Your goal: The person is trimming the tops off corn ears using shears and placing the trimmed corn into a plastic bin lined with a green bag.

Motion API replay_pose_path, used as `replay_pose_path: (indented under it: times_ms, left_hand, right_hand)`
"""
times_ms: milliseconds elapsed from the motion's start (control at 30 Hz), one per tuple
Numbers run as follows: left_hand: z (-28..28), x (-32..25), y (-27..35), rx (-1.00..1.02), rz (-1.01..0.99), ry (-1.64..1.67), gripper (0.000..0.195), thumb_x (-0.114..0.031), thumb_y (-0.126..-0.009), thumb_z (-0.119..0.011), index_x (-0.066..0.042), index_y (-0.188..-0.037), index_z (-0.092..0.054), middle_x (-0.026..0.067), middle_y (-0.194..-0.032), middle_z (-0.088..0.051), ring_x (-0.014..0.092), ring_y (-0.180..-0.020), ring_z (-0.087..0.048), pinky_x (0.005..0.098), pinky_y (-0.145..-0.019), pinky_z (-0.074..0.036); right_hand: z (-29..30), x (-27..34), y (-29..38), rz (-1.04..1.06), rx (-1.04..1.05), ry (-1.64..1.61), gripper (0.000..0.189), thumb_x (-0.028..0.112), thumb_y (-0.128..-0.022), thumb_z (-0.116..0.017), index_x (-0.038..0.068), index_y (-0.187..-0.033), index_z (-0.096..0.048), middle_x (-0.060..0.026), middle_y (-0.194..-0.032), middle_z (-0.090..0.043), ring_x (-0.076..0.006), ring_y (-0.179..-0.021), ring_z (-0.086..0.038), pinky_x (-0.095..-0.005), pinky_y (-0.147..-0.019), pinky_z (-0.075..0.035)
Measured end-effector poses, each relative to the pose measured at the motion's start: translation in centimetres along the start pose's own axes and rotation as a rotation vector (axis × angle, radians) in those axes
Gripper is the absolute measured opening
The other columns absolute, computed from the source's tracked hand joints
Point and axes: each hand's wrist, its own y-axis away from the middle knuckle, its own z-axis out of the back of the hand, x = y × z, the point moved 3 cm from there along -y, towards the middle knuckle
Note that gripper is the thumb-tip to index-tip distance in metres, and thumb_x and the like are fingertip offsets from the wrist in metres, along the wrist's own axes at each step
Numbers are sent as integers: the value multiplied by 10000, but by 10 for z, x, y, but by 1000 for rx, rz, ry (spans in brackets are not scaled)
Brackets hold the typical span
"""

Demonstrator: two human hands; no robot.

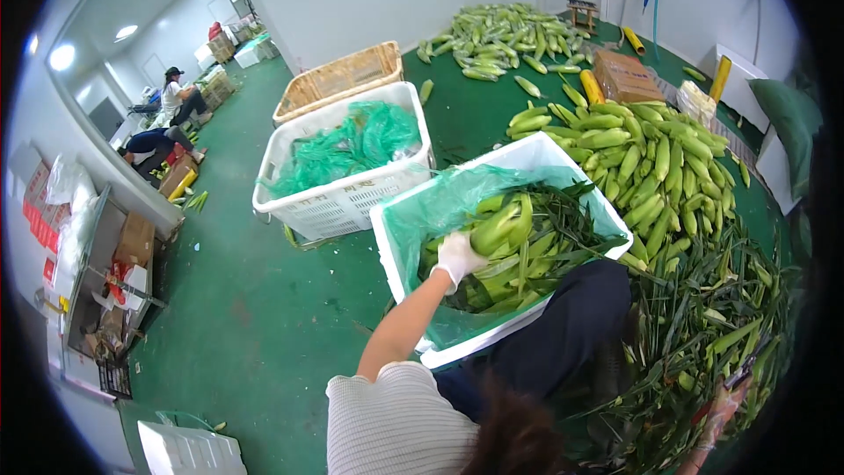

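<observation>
My left hand (459,255), in a white glove, grips an ear of corn in its husk (493,229). It reaches into a white foam box (386,264) lined with green plastic film. More husked corn (508,284) and dark green leaves (567,221) lie in the box around it. Far to the right, my right hand (725,402) holds a cutting tool, apparently pruning shears (742,369), with a red handle partly hidden. That hand, in a clear glove, is over a heap of stripped corn leaves (705,316).
A large pile of corn ears (653,158) sits right of the box, with wrapped corn (508,36) by the far wall. A white crate (343,204) holds green netting or film (356,138). A cardboard box (626,76) stands behind. Two people (177,99) sit or bend at far left.
</observation>
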Motion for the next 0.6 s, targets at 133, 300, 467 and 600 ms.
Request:
replay_pose_path:
  times_ms: [133, 300, 467, 600]
  left_hand:
    - [106, -81, -13, -537, -457, 57, 412, -167, -578, -760, -50, -946, -615, 190, -941, -568, 351, -901, -561, 444, -771, -481]
    - [165, -227, 15, -822, -821, 32, 520, -5, -593, -678, -58, -1097, -562, 170, -1047, -523, 353, -1054, -490, 450, -873, -412]
    - [114, -381, 85, -813, -1437, 251, 332, -62, -718, -581, -85, -1048, -548, 191, -1092, -510, 387, -1126, -462, 512, -947, -410]
    - [29, -456, 135, -615, -1682, 425, 344, -124, -765, -535, -116, -1108, -561, 218, -1184, -514, 430, -1153, -461, 503, -981, -403]
  right_hand:
    - [19, 68, 29, -35, 119, -328, 525, 147, -816, -661, -2, -1271, -447, -152, -1162, -561, -299, -1043, -562, -385, -866, -451]
    - [50, 177, 78, -191, 553, -1060, 274, 188, -865, -608, 31, -1071, -518, -36, -744, -572, -128, -546, -523, -292, -647, -470]
    - [68, 193, 54, 158, 725, -1421, 510, 430, -928, -478, 3, -1200, -534, -102, -941, -641, -202, -658, -607, -348, -755, -506]
    - [43, 190, 48, -313, 684, -1594, 406, 331, -879, -570, 22, -1142, -549, -95, -961, -625, -239, -703, -631, -360, -688, -531]
